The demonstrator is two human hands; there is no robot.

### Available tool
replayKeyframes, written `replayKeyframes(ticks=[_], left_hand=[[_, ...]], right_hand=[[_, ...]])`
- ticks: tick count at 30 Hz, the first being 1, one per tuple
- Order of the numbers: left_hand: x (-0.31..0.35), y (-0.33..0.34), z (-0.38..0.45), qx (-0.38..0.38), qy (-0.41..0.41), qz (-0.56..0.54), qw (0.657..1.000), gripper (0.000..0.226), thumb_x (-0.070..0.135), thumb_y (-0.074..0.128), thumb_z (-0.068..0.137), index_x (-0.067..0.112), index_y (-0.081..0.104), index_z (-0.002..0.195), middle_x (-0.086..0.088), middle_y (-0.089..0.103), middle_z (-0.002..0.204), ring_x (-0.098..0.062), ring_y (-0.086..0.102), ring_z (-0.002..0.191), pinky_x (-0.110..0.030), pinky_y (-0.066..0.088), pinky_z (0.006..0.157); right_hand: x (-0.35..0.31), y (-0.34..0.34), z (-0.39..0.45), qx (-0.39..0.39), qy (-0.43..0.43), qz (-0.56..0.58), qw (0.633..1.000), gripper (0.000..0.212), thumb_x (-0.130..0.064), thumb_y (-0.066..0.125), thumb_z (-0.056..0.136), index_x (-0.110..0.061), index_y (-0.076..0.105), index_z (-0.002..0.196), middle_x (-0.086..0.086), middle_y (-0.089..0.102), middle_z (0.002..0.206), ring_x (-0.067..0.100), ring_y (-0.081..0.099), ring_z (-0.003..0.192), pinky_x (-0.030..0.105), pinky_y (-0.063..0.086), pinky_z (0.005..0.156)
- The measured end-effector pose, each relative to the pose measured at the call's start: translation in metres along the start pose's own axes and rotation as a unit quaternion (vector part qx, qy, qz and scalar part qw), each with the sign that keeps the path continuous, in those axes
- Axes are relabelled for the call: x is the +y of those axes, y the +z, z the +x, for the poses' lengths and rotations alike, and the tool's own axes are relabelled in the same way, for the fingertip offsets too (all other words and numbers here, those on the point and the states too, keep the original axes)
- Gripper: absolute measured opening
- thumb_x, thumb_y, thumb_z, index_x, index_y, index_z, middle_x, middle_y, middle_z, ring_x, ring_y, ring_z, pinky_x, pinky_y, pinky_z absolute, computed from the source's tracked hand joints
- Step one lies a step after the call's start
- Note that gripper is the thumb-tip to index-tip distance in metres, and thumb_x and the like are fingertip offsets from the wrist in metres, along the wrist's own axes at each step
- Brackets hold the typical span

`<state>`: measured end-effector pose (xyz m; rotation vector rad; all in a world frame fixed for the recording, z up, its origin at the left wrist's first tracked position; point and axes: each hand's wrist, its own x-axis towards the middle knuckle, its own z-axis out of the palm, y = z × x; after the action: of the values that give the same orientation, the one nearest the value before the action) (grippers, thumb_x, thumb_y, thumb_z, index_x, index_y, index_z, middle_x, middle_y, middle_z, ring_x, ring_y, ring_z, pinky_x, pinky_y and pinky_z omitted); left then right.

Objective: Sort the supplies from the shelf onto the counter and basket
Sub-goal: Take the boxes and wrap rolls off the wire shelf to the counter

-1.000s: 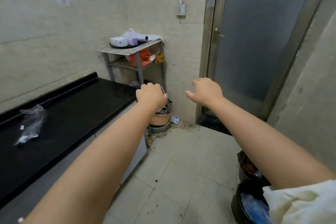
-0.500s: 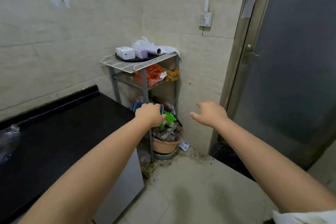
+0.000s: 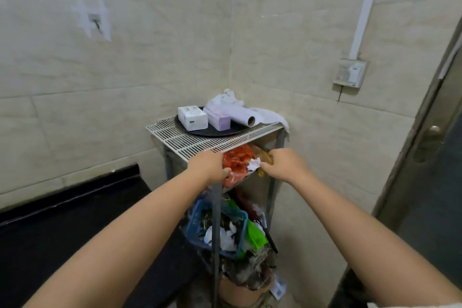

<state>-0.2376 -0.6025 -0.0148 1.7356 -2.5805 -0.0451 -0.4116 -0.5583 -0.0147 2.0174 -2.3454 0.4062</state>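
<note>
Beside black counter (image 3: 62,220), wire shelf (image 3: 190,141) fills tiled corner.

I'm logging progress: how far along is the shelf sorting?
Barely begun. Nothing looks moved: the white box, purple box and roll remain on the top shelf. Left hand grips the red bag; right hand reaches beside it.

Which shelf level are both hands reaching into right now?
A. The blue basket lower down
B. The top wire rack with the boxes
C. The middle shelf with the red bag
C: the left hand and right hand sit just under the top wire rack, at the red bag.
</note>
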Motion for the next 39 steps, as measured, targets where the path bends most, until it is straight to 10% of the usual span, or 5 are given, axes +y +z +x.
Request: replayKeyframes(ticks=[10,13,24,32,39], left_hand=[[-0.033,-0.011,0.193,0.015,-0.054,-0.043,0.998,0.042,0.042,0.045,0.092,0.01,0.051,0.119,-0.011,0.058,0.123,-0.028,0.057,0.11,-0.038,0.049,0.085],[-0.041,-0.011,0.239,0.034,-0.084,-0.053,0.994,0.04,0.039,0.045,0.092,0.01,0.052,0.12,-0.013,0.058,0.124,-0.029,0.056,0.112,-0.037,0.048,0.086],[-0.081,-0.002,0.356,0.072,-0.235,-0.054,0.968,0.045,0.037,0.046,0.091,0.012,0.048,0.129,-0.009,0.052,0.133,-0.027,0.049,0.121,-0.036,0.045,0.093],[-0.102,-0.002,0.375,0.027,-0.325,-0.084,0.942,0.066,0.054,0.05,0.084,0.014,0.038,0.136,-0.012,0.039,0.14,-0.033,0.04,0.128,-0.041,0.041,0.101],[-0.108,0.001,0.393,0.007,-0.366,-0.141,0.92,0.062,0.042,0.058,0.078,0.021,0.038,0.133,-0.01,0.034,0.139,-0.038,0.038,0.127,-0.046,0.043,0.101]], right_hand=[[0.027,0.009,0.207,0.024,-0.001,0.085,0.996,0.028,-0.036,0.052,0.085,-0.017,0.052,0.065,0.005,0.062,0.076,0.027,0.059,0.085,0.029,0.037,0.057],[0.034,0.014,0.268,0.012,-0.026,0.076,0.997,0.035,-0.036,0.052,0.086,-0.007,0.064,0.103,0.011,0.067,0.109,0.028,0.058,0.105,0.035,0.049,0.081],[0.032,0.055,0.431,-0.126,-0.177,0.002,0.976,0.057,-0.043,0.054,0.085,-0.016,0.043,0.134,0.006,0.046,0.142,0.023,0.042,0.129,0.032,0.038,0.101],[0.011,0.086,0.475,-0.179,-0.114,-0.018,0.977,0.093,-0.061,0.066,0.062,-0.022,0.027,0.137,0.012,0.027,0.148,0.034,0.025,0.137,0.048,0.032,0.108],[0.011,0.085,0.481,-0.233,-0.153,0.015,0.96,0.115,-0.049,0.077,0.062,-0.011,0.006,0.145,0.009,0.036,0.146,0.025,0.039,0.13,0.035,0.038,0.105]])
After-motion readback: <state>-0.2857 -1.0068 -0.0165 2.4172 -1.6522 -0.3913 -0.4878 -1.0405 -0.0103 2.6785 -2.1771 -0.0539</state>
